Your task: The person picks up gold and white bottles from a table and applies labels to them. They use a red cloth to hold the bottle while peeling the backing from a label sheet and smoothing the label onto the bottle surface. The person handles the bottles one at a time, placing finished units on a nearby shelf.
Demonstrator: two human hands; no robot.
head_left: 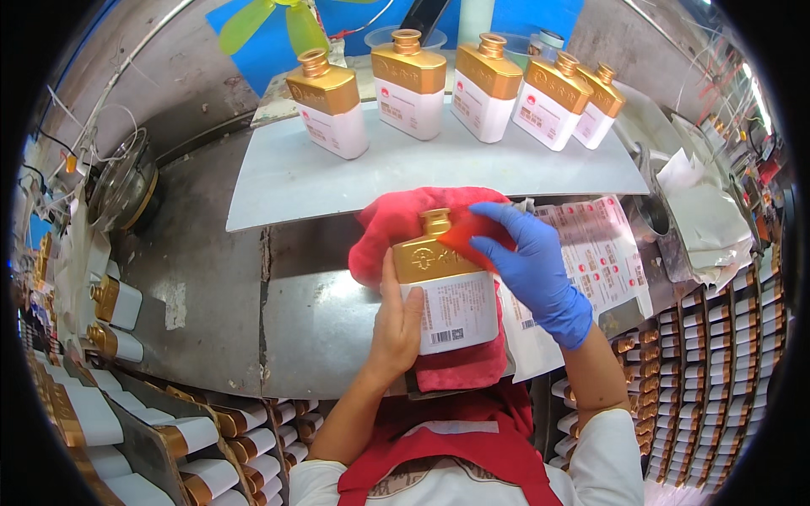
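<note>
A white bottle [460, 305] with an embossed gold shoulder and neck leans back on a folded red towel [376, 232], its printed label facing me. My bare left hand [400, 320] grips it by the left side, thumb on the front. My right hand [535, 268], in a blue glove, is closed on a thin orange-red piece [474, 233] that lies over the right part of the gold shoulder. Whether this piece is a cloth or a flexible scraper I cannot tell. Beside my right hand lies a sheet of printed labels [601, 253].
Several finished-looking gold-and-white bottles [411, 97] stand on a grey board [278, 181] at the back. Racks of similar bottles [709, 371] fill the lower right, with more [93, 413] at lower left. A green fan [274, 24] sits at the back; a metal pot [125, 185] is far left.
</note>
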